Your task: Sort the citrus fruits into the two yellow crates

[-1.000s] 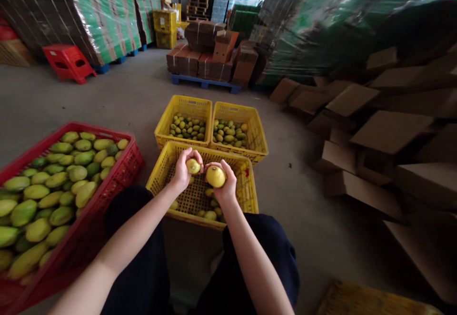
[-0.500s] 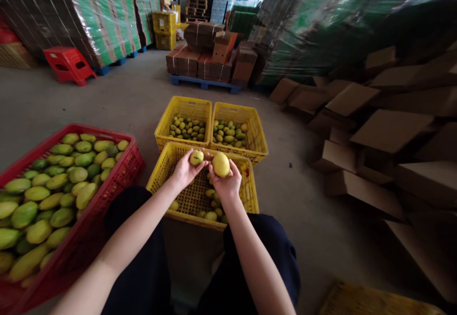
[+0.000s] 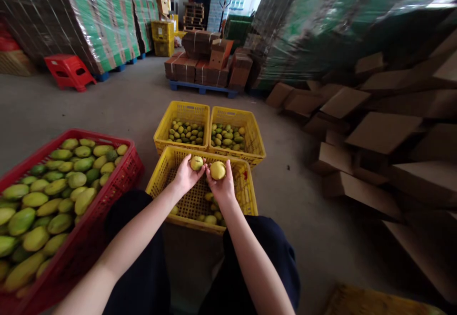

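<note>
Both hands hover over the front yellow crate (image 3: pixel 254 196), close together. My left hand (image 3: pixel 186 176) grips a small yellow-green lemon-like fruit (image 3: pixel 196 163) with a dark mark on its skin. In my right hand (image 3: pixel 224 186) rests a larger, plain yellow lemon-like fruit (image 3: pixel 217 170), with the fingers curled around its sides. Below the hands, several similar fruits (image 3: pixel 210 219) lie along the right side of the crate. One more sits in its front left corner. Part of the crate's floor is hidden by my hands and forearms.
A red crate (image 3: pixel 137 162) heaped with yellow-green fruit stands at my left. Two yellow crates (image 3: pixel 182 105) holding fruit adjoin the front crate. Cardboard boxes (image 3: pixel 383 131) pile up at right. Beyond are a red stool (image 3: pixel 69 71) and a blue pallet (image 3: pixel 203 88) with bundled cardboard.
My right hand and its fruit have shifted slightly left and down, and the fruit looks turned. The left hand still holds its fruit. The whole view has tilted slightly upward.
</note>
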Demonstrator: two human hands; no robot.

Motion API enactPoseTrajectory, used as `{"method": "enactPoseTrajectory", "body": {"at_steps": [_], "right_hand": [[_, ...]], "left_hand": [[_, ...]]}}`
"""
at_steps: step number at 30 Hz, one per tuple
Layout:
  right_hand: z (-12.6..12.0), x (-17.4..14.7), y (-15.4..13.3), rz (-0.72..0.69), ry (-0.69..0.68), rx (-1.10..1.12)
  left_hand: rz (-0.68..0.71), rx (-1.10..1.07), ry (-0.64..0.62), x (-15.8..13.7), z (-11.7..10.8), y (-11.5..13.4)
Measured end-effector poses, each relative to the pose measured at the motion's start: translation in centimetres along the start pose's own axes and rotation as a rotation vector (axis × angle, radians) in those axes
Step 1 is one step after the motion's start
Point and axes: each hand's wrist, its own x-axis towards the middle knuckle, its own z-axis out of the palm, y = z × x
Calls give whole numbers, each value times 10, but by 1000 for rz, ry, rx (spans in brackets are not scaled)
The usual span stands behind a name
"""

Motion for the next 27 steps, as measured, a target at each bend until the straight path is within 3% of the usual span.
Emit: {"method": "enactPoseTrajectory", "body": {"at_steps": [3, 6, 8, 11, 13, 14, 15, 18, 20, 21, 22, 24, 27], "right_hand": [[-4, 1, -4, -5, -23, -43], [-10, 2, -15, -30, -8, -21], [-15, 3, -27, -39, 17, 17], [-26, 5, -44, -66, 66, 31], [-34, 5, -52, -67, 77, 7], [-38, 5, -54, -59, 78, -8], [-41, 3, -55, -49, 81, -21], [-45, -4, -54, -28, 120, -36], [-45, -9, -52, -20, 147, -29], [-45, -11, -52, -18, 156, -24], [-45, -13, -52, -17, 160, -20], [-46, -14, -52, -21, 156, -19], [-47, -13, -50, -33, 137, -53]], "left_hand": [[50, 90, -29, 3, -1, 7], [6, 499, -50, -3, -7, 5], [-140, 870, -89, -16, -19, -7], [-393, 1148, -176, -44, -43, -35], [-685, 1444, -297, -57, -53, -46], [-694, 1508, -315, -58, -54, -45], [-577, 1503, -271, -57, -52, -37], [133, 1207, 47, -40, -36, 15], [347, 1145, 172, -27, -29, 60], [509, 1089, 294, -23, -30, 78], [580, 1078, 347, -19, -34, 92], [489, 1212, 338, -17, -48, 101], [255, 1719, 40, -17, -74, 81]]}}
